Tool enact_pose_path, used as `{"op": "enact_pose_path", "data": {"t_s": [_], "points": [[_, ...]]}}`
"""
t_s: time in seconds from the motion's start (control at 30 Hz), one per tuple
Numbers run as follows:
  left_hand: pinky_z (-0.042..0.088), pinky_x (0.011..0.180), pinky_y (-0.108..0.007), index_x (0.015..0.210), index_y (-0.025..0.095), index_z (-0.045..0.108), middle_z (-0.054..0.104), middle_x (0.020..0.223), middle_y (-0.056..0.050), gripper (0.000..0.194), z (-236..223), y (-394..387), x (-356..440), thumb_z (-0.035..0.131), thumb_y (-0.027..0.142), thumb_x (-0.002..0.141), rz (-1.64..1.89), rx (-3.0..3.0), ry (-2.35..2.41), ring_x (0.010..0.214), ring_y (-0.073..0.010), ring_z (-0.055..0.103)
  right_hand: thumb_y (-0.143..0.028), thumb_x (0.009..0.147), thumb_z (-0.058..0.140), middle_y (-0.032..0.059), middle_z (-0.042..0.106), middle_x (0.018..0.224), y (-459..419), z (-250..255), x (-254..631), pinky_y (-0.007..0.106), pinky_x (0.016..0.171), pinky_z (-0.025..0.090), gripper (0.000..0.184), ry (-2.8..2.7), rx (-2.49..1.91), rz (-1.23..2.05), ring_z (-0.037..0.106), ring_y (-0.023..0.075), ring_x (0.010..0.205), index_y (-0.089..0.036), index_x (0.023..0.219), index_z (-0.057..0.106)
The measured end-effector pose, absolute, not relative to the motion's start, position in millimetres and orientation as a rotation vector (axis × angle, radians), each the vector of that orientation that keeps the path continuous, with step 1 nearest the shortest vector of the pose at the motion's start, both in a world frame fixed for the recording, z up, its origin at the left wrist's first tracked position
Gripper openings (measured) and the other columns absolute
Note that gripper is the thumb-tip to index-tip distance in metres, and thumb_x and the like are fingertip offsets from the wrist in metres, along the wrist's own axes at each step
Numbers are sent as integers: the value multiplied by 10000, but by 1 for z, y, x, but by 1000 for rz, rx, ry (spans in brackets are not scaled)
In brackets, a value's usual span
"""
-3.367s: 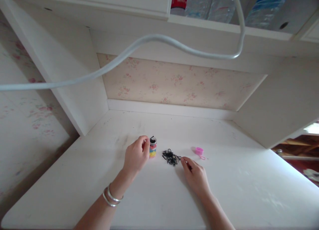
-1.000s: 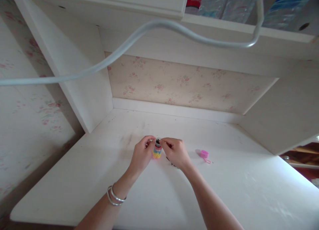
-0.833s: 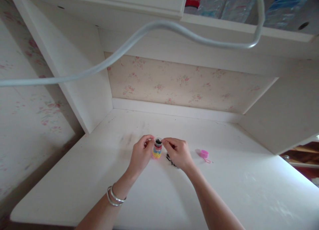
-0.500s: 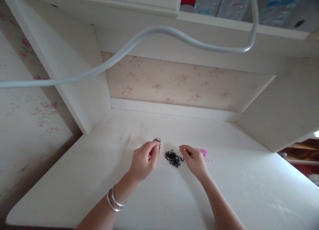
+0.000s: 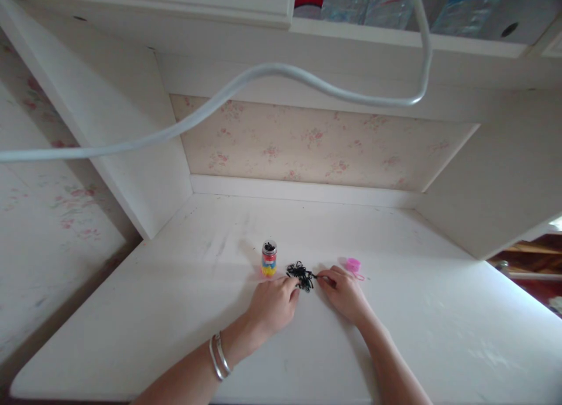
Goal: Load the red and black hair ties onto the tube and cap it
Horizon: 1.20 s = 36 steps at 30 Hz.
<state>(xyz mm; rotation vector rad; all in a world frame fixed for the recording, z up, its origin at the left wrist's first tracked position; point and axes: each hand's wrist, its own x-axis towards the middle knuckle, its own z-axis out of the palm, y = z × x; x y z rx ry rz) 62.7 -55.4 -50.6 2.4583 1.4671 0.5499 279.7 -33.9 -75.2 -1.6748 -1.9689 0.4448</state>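
Pile of black bands (image 5: 302, 275): loose tangle on the white tabletop (image 5: 281, 358), mid-surface. Clock directions from the pile.

Right hand (image 5: 345, 291) at 3 to 4: thumb and finger pinched on what looks like a band end trailing out at 3. Left hand (image 5: 274, 304) at 7 to 8, fingertips at the pile's lower edge; can't tell if they grip a band or just touch. Hands apart, pile between.

Handling, my read: light left fingertip pressure to anchor the tangle, right pulls one band out low and slow. If neighbours drag along, ease off and tease the loop free. A hard tug could snap a band or scatter the pile. Small pinch near the end gives best control.

Clear jar (image 5: 269, 261) at 10, upright, uncapped, near the pile. Black bits at its mouth, red, blue and yellow below. Easy to knock with the left hand, so go around it. Pink cap (image 5: 353, 264) just before 3, off the jar, beyond the right fingers.
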Motion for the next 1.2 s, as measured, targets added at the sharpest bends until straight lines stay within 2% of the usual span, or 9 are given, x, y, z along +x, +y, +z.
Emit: {"op": "enact_pose_path", "data": {"t_s": [0.3, 0.57, 0.87, 1.2], "points": [[492, 688, -301, 953, 217, 648, 698, 884, -46, 228, -57, -51, 68, 422, 246, 932, 488, 2503, 1440, 820, -202, 665, -378, 933, 381, 45, 647, 852, -37, -73, 279, 291, 700, 448, 346, -2035, -1600, 417, 623, 180, 747, -234, 901, 694], [483, 639, -297, 882, 203, 624, 685, 858, -45, 266, -59, -49, 66, 370, 242, 955, 506, 2525, 1486, 805, -207, 659, -388, 944, 370, 58, 645, 838, -35, -77, 278, 294, 681, 457, 350, -1994, -1596, 332, 628, 190, 746, -221, 902, 675], [481, 637, -287, 897, 196, 604, 673, 869, -53, 253, -58, -49, 66, 356, 183, 948, 440, 2560, 1481, 800, -199, 651, -420, 954, 332, 82, 640, 871, -35, -77, 277, 333, 720, 466, 379, -1959, -1597, 345, 620, 209, 763, -209, 899, 641], [470, 607, -257, 996, 210, 578, 671, 950, -48, 280, -52, -49, 60, 304, 269, 989, 583, 2500, 1540, 804, -178, 647, -429, 949, 347, 97, 631, 888, -34, -79, 278, 358, 717, 451, 357, -1836, -1601, 291, 595, 224, 782, -208, 910, 624]]}}
